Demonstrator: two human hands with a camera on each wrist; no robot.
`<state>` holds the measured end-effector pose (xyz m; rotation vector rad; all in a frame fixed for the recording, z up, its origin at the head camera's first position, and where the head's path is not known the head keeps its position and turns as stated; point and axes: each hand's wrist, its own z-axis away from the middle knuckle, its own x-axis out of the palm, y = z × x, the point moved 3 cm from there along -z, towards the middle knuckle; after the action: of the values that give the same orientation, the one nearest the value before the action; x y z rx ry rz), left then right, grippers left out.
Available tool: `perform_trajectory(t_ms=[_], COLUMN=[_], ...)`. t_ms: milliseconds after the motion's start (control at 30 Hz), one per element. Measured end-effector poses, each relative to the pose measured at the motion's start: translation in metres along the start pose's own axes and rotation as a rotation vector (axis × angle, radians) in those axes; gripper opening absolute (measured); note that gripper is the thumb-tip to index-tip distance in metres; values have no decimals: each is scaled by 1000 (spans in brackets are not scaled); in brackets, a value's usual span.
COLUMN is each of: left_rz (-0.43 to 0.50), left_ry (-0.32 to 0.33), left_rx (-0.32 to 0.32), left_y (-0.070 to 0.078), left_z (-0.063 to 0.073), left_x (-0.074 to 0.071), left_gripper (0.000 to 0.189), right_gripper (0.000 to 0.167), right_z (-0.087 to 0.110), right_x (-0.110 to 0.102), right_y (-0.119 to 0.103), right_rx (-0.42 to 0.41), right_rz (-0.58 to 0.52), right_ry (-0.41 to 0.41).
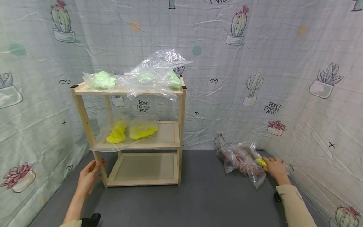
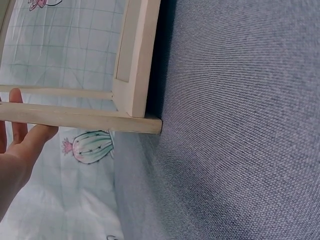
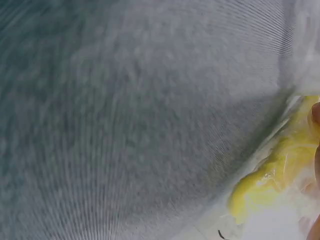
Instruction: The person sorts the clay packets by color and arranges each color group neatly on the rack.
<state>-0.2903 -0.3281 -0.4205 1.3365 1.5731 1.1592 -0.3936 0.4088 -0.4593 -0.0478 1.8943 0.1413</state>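
"Where's the rightmost yellow bag (image 1: pixel 261 162)?"

"Low at my right, pinched in my right hand (image 1: pixel 275 170), just beside the reddish bags (image 1: pixel 241 157); fingertips probably suit its softness."

"And the other side?"

"My left hand (image 1: pixel 89 176) grips the post (image 2: pixel 85 118) of the wooden rack (image 1: pixel 143 182), perhaps steadying it under those green bags (image 1: pixel 103 80)."

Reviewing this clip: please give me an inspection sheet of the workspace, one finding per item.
Surface: dark grey tabletop, woven-looking up close.
Job's things: wooden rack, upright; yellow-filled bag at the table's right.
Clutter: reddish-brown bags beside that bag; light-green bags on the top shelf; yellow lumps in clear plastic on the middle shelf.
Left hand: holds the rack's front left post.
Right hand: fingers touch the yellow-filled bag; grip unclear.
Cables: nothing seen.
Surroundings: creased sheeting printed with cacti.
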Motion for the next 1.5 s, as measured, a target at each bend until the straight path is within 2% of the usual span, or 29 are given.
perform_trajectory(t_ms=[167, 200, 300, 400, 433, 633, 833, 967, 1300, 1500], left_rz=[8, 31, 9, 14, -7, 32, 49, 44, 73, 86], left_ry=[-2, -17, -17, -34, -19, -23, -19, -10, -17, -13], left_rx=[4, 20, 11, 16, 2, 19, 16, 25, 25, 35], left_y=[-3, -12, -25, -32, -25, -5, 0, 0, 1, -1], left_z=[1, -3, -8, -10, -6, 4, 6, 5, 2, 1], left_x=[1, -3, -10, -14, -10, -1, 2, 2, 2, 1], left_gripper=[28, 29, 36, 37, 38, 25, 24, 25, 27, 35], right_gripper=[38, 39, 38, 37, 36, 43, 42, 64, 58, 54], right_z=[6, 8, 11, 14, 14, 18, 30, 37, 52, 58], right_x=[-11, -14, -22, -30, -32, -47, -79, -98, -122, -134], right_y=[3, 4, 4, 0, -1, -12, -37, -58, -106, -133], right_rx=[-14, -17, -31, -64, -74, -176, -359, -465, -596, -652], right_rz=[-23, -28, -26, -24, -20, 14, 25, 50, 13, -28], right_ry=[60, 77, 117, 190, 207, 352, 512, 607, 669, 662])
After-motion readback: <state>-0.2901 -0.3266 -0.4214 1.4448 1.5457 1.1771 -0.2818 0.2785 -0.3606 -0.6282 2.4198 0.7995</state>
